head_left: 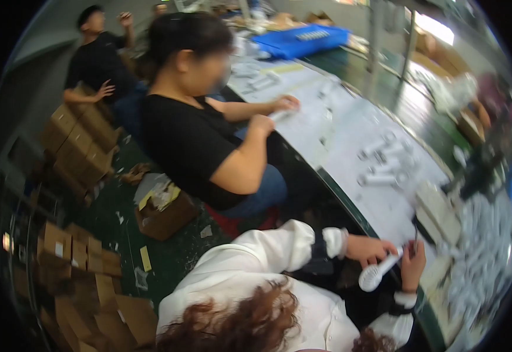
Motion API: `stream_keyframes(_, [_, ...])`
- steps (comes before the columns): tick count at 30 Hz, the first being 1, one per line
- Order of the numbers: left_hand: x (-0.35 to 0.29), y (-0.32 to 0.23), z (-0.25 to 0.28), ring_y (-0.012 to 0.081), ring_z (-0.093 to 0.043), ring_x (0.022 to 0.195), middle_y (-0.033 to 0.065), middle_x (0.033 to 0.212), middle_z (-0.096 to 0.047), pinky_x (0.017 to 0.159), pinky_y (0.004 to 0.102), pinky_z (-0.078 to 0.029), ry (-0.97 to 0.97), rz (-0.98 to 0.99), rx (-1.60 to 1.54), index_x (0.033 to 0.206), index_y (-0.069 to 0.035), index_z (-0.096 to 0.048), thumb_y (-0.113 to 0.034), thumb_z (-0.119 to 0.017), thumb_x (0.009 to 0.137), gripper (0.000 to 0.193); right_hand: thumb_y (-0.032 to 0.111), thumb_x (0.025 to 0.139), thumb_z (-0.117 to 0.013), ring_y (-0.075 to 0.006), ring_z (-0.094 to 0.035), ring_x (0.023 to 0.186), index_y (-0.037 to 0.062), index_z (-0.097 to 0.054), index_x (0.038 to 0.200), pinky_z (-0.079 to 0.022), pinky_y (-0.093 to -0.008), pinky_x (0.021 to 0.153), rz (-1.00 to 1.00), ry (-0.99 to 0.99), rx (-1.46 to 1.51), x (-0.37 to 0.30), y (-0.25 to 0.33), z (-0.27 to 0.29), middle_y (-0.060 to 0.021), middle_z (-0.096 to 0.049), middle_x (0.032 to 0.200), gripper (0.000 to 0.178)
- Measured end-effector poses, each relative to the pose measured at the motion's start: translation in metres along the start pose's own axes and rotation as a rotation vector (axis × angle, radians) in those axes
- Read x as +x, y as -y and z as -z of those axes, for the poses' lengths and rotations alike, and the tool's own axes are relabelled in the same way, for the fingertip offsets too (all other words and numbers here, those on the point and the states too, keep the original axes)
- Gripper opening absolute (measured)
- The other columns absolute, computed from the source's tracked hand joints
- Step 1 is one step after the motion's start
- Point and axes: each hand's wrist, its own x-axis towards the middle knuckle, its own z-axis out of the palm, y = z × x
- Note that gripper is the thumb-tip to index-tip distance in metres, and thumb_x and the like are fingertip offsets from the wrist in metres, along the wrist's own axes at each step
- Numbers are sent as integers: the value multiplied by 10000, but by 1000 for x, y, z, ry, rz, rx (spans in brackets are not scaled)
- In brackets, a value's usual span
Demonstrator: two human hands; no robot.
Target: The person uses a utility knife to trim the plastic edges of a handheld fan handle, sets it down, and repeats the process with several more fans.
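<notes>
Head view: left hand (pixel 370 249) and right hand (pixel 413 265) were both clamped on the white handheld fan (pixel 376 273). It sat off the desk (pixel 350 138) edge, so a loose grip could have dropped it.

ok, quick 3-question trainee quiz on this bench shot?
1. True or false: the white handheld fan is held by the person in white sleeves.
2. The blue tray lies: A) at the far end of the long table; B) on the floor; C) on a person's lap.
3. Fill in: the brown boxes stacked on the floor left of the seated people are made of ____.

Key: 1 true; 2 A; 3 cardboard.
</notes>
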Motion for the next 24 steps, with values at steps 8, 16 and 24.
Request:
stream_keyframes(8, [-8, 31, 29, 189, -629, 845, 136, 990, -641, 762, 314, -505, -218, -316, 732, 1371, 4, -360, -153, -637, 947, 530, 107, 881, -681, -182, -621, 681, 43, -637, 1086, -491, -308, 628, 8, 11, -1, 8, 37, -21, -84, -661, 808, 220])
stream_keyframes(16, [-14, 18, 17, 242, -608, 801, 130, 1006, -636, 745, 329, -499, -305, -343, 914, 1443, -98, -404, -93, -626, 924, 564, 117, 899, -670, -177, -600, 668, 44, -639, 1108, -475, -290, 618, -43, 48, 106, 5, 40, -5, -71, -649, 803, 225])
stream_keyframes(24, [-22, 27, 19, 259, -631, 837, 146, 1041, -649, 782, 327, -513, -457, -388, 928, 1430, -117, -471, -91, -617, 921, 530, 43, 951, -574, -276, -670, 801, 71, -594, 1237, -526, -338, 702, 201, -61, -45, -16, 39, -3, -97, -668, 926, 288])
